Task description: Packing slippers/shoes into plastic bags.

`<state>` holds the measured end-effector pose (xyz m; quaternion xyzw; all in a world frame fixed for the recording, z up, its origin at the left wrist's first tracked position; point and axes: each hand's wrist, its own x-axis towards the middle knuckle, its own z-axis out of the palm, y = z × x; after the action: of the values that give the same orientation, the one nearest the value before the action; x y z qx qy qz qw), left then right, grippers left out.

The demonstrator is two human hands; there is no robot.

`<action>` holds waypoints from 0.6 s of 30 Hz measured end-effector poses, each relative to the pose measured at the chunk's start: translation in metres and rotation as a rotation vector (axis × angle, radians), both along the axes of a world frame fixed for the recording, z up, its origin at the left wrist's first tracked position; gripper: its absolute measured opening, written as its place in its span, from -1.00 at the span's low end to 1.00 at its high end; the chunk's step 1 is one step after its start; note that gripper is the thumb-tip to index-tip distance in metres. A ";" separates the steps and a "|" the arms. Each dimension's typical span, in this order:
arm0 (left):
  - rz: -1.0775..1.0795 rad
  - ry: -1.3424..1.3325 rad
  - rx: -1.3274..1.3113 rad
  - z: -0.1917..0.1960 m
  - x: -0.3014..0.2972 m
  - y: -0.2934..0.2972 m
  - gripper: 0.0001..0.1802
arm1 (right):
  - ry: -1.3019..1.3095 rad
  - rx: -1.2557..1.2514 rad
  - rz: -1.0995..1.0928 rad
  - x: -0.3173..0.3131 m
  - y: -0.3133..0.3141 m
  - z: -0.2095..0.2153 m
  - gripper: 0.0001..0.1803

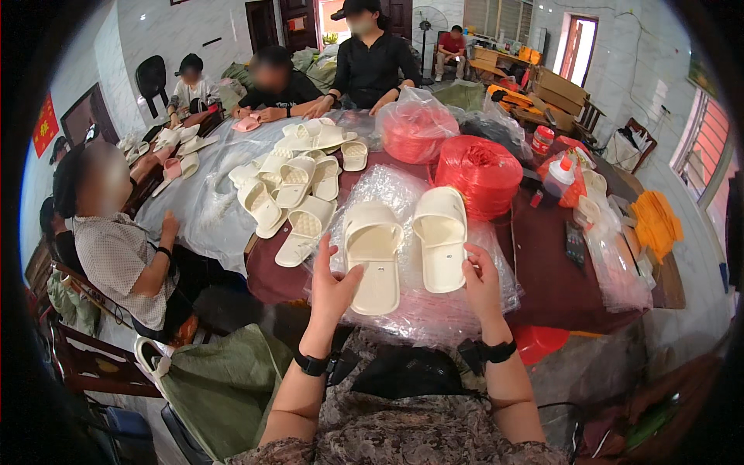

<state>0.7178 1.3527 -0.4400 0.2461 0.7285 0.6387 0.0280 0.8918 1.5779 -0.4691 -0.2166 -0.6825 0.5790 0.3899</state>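
Observation:
Two cream slide slippers lie side by side, upright, on a stack of clear plastic bags (434, 310) at the near table edge. My left hand (332, 283) rests against the heel of the left slipper (373, 256), thumb touching its side, fingers spread. At the heel of the right slipper (441, 236) my right hand (482, 280) has its fingertips on the slipper's near edge. Neither hand clearly grips a slipper. Both wrists wear black bands.
A pile of cream slippers (298, 186) lies further back on the table. Two red twine spools (479, 172) in plastic stand behind the pair. A bottle (556, 180) and more bags sit right. Several people sit around the left and far sides. A green sack (225, 380) is lower left.

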 end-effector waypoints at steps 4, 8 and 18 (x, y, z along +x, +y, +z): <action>-0.091 -0.125 0.088 0.017 0.006 -0.014 -0.19 | -0.032 0.064 -0.025 0.011 0.006 -0.019 -0.66; -0.180 -0.172 0.221 0.030 0.014 -0.015 -0.27 | 0.007 -0.058 -0.004 0.016 -0.006 -0.003 -0.68; -0.280 0.118 0.069 -0.033 -0.014 0.055 -0.54 | -0.075 0.030 -0.023 -0.007 0.008 -0.004 -0.67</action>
<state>0.7043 1.4075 -0.4733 0.3831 0.6651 0.6377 0.0653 0.8850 1.5859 -0.4728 -0.2401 -0.7028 0.5555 0.3740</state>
